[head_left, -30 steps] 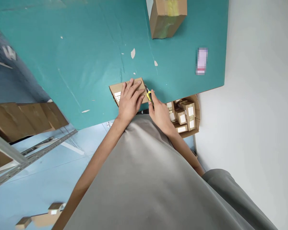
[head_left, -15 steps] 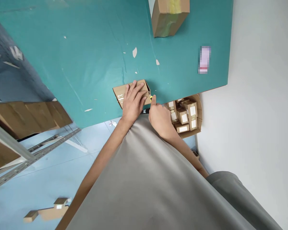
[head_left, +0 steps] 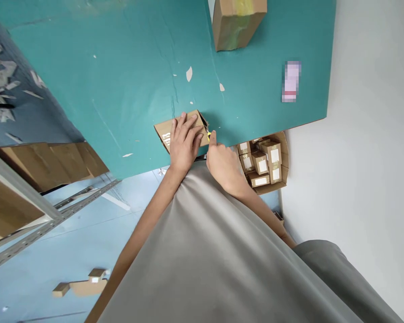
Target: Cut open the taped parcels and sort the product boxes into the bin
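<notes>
A small cardboard box (head_left: 164,130) with clear tape on its top lies at the near edge of the green table (head_left: 128,80). My left hand (head_left: 185,141) rests flat on the box, its fingers spread and holding nothing. My right hand (head_left: 222,162) is closed around a utility knife (head_left: 208,136), with the index finger stretched along it. Only the knife's yellow front end shows clearly; the rest is hidden by the hand. Its tip is at the right end of the box, where a flap edge stands slightly apart.
A taller taped carton (head_left: 237,27) stands at the far side of the table. A large open carton (head_left: 283,166) of small labelled boxes is below the right edge, beside the white wall (head_left: 366,112). A metal rack (head_left: 54,224) stands left, and small boxes (head_left: 61,289) lie on the floor.
The box has turned a little and shifted slightly left under my left hand. My right hand and the knife have moved slightly left along its right end. The view has shifted slightly.
</notes>
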Tool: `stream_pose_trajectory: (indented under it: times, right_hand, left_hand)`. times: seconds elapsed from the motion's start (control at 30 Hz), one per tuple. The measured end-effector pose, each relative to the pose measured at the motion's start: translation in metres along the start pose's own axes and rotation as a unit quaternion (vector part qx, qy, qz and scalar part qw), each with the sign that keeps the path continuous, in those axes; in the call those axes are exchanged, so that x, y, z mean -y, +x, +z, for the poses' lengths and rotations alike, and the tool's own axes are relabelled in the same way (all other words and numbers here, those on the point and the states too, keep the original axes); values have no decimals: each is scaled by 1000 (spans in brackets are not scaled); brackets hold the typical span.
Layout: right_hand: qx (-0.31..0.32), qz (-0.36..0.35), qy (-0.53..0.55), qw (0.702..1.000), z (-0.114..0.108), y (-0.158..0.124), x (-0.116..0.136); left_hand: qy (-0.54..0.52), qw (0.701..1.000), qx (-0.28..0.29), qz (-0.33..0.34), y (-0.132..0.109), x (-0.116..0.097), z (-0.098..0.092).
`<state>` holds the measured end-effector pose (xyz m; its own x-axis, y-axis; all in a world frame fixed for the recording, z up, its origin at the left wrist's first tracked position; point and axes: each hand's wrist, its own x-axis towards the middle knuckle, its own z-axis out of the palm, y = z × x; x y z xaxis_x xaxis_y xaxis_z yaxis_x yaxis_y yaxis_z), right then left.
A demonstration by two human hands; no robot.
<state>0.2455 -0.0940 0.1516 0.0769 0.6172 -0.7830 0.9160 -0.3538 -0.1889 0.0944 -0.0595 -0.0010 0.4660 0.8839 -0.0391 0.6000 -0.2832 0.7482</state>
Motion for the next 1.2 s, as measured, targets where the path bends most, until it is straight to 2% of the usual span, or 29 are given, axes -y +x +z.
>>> stream_pose_trajectory:
  times: [0.13, 0.27, 0.47, 0.57, 0.63, 0.73, 0.83, 0.9, 0.97, 1.07, 1.13, 1.2]
  right_hand:
    - [25, 1, -2, 1000, 2, -8, -2]
    - [33, 1, 6, 999, 9, -6, -7]
    - [15, -8, 18, 1000, 14, -16, -16]
    - [-44, -3, 52, 998, 16, -14, -36]
    - [-125, 18, 85, 988, 23, 11, -59]
    - [-229, 69, 126, 963, 43, 81, -103]
    - [-227, 118, 142, 956, 66, 153, -141]
    - [-210, 143, 144, 957, 74, 183, -157]
    - [-210, 153, 137, 956, 76, 196, -166]
    - [-232, 135, 120, 956, 71, 194, -169]
    - [-241, 89, 136, 957, 65, 185, -163]
    - [-228, 12, 187, 955, 60, 171, -148]
  left_hand:
    - [18, 1000, 5, -4, 1, 0, -1]
    - [42, 999, -14, -6, 2, -1, -1]
    - [0, 999, -24, -25, 4, -8, -4]
    - [-13, 999, -12, -29, 2, -10, -8]
    - [-8, 999, -16, -36, -2, -10, -13]
    - [16, 994, -75, -77, -12, -8, -25]
    - [31, 982, -146, -118, -24, -1, -36]
    - [23, 975, -172, -138, -33, 7, -41]
    - [-2, 968, -188, -168, -43, 15, -43]
    - [-55, 955, -190, -220, -59, 28, -47]
    - [-73, 953, -171, -238, -68, 33, -51]
    - [-80, 958, -149, -234, -74, 35, -54]
